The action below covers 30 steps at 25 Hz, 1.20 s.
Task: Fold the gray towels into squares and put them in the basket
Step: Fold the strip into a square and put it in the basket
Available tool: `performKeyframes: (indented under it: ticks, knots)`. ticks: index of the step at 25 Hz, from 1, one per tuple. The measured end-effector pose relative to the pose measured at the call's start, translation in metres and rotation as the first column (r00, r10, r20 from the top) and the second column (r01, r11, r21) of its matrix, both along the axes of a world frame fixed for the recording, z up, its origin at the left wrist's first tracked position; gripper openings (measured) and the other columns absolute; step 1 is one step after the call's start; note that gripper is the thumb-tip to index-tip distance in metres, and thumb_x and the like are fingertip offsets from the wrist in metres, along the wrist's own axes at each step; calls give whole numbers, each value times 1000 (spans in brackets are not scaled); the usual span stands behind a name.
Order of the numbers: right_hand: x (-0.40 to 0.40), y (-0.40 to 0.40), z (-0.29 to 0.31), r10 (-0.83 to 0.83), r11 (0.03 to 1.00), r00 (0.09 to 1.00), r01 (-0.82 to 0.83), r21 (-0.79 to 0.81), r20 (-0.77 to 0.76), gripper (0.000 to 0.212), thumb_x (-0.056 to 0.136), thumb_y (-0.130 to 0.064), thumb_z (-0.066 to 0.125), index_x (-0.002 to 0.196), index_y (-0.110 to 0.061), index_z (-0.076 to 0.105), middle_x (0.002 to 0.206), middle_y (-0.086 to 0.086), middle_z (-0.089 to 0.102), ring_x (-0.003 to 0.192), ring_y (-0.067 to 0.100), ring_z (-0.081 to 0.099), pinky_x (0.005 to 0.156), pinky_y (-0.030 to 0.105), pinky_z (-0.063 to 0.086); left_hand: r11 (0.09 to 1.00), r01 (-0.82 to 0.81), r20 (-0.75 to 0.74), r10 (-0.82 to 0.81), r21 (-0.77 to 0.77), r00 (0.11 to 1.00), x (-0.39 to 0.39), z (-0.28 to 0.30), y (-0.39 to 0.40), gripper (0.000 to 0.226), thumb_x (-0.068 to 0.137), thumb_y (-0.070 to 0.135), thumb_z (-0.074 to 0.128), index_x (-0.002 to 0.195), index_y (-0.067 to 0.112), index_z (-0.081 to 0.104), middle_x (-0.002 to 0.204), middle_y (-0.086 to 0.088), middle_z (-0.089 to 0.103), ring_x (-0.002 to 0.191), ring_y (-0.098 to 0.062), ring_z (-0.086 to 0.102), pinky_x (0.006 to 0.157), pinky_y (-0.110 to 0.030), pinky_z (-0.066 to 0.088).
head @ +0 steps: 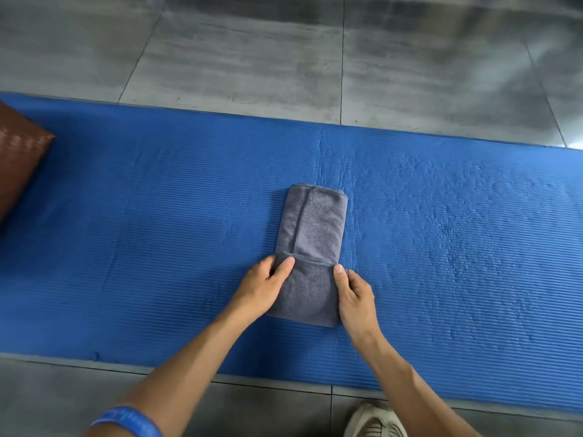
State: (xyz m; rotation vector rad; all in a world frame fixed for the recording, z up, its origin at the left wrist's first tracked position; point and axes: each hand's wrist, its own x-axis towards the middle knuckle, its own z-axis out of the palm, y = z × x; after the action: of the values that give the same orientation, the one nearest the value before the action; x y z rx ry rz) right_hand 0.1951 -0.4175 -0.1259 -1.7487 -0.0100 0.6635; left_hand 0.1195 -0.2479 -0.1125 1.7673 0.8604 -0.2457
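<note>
Gray towel (pixel 310 247) lies mid-mat (pixel 441 247) as a long strip, near end already turned up over itself. Left hand (pixel 263 287) and right hand (pixel 355 291) pinch that flap's two corners. To do it well: carry both corners level to the far edge, match hems, press flat. Brown basket (pixel 19 159) sits far left, well apart.

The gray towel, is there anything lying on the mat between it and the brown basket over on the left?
Nothing visible does. The gray towel lies mid-mat, gripped by the left hand and right hand. Between it and the brown basket at the left edge, only bare blue mat shows. Most of the basket is out of view.
</note>
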Motion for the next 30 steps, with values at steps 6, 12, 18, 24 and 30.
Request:
performKeyframes:
  ticks: [6,12,18,24,30]
  knots:
    - [6,10,-13,216,855,934,-40,-517,285,43,98,-54,42,75,-17,42,65,-5,56,61,19,53,59,34,35,895,160,-169,-96,416,981,7,-13,-9,56,98,56,15,86,15,50,94,-8,67,92,-27,61,84,-40,46]
    - [26,-9,-25,688,720,243,-113,-684,684,33,90,-12,55,121,-22,51,128,0,54,99,26,58,84,36,43,508,225,6,-414,831,910,-3,-20,6,26,90,21,64,111,22,49,106,-2,55,87,-25,56,64,-42,52]
    - [39,-46,-31,903,430,170,-382,-818,395,77,82,-25,43,155,-30,21,163,-4,20,142,25,35,113,41,29,344,676,-288,-712,652,640,-14,-19,35,106,74,-8,55,155,34,2,163,13,-1,148,-14,10,112,-40,28]
    - [40,-39,-31,896,442,247,-405,-800,370,88,80,-52,61,154,-37,17,165,-6,13,142,23,33,112,40,31,385,764,-330,-734,518,593,-6,-10,47,119,74,-12,53,146,49,-21,158,24,-18,149,-10,1,114,-34,14]
    - [25,-39,-25,738,675,354,-412,-612,575,57,80,-54,62,127,-22,58,141,-6,49,121,21,51,100,37,38,378,856,-323,-810,352,490,5,14,57,103,82,26,76,150,52,2,159,19,17,140,-9,25,112,-36,26]
